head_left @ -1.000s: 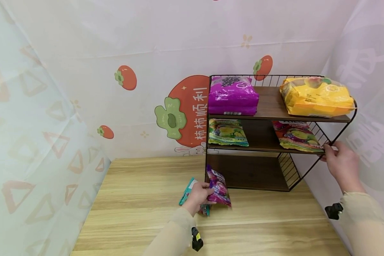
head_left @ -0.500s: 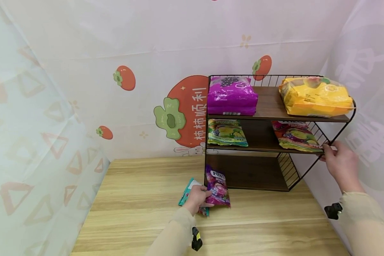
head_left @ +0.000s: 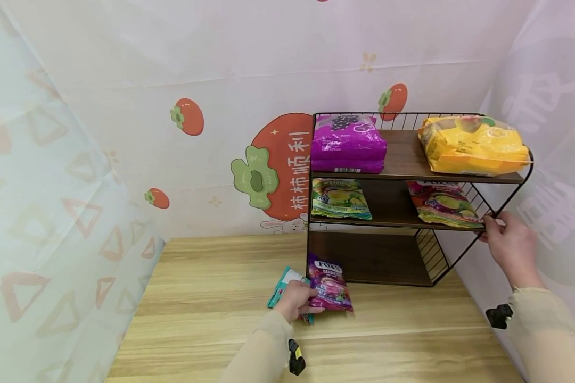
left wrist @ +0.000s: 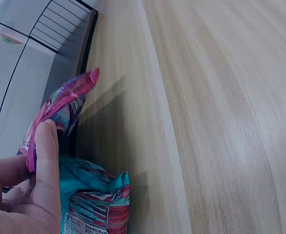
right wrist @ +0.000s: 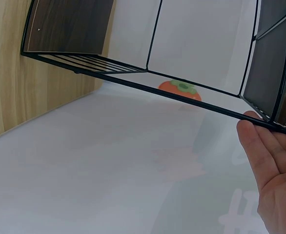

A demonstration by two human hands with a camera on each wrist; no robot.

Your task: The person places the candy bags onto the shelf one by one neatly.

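My left hand [head_left: 294, 300] pinches a purple candy bag [head_left: 329, 287] by its left side, thumb on its printed front. The bag leans with its top over the front left corner of the bottom shelf; in the left wrist view my fingers [left wrist: 46, 151] lie along the back of it. Partly hidden under that hand, a teal candy bag [head_left: 278, 292] lies on the table. On the other side, my right hand [head_left: 511, 247] holds the right edge of the black wire rack [head_left: 374, 258] at middle-shelf height. Its fingertips [right wrist: 246, 129] press against the side bar in the right wrist view.
The top shelf bears a large purple bag [head_left: 348, 143] and a large yellow bag [head_left: 476, 146]. On the middle shelf lie a green-yellow candy bag [head_left: 341, 199] and a red-and-green one [head_left: 444, 204]. A wall sheet [head_left: 211, 133] stands behind the wooden table [head_left: 211, 287].
The purple candy bag has turned its front more towards the head camera and shifted slightly down and right with my left hand's fingers. My right hand stays on the rack.
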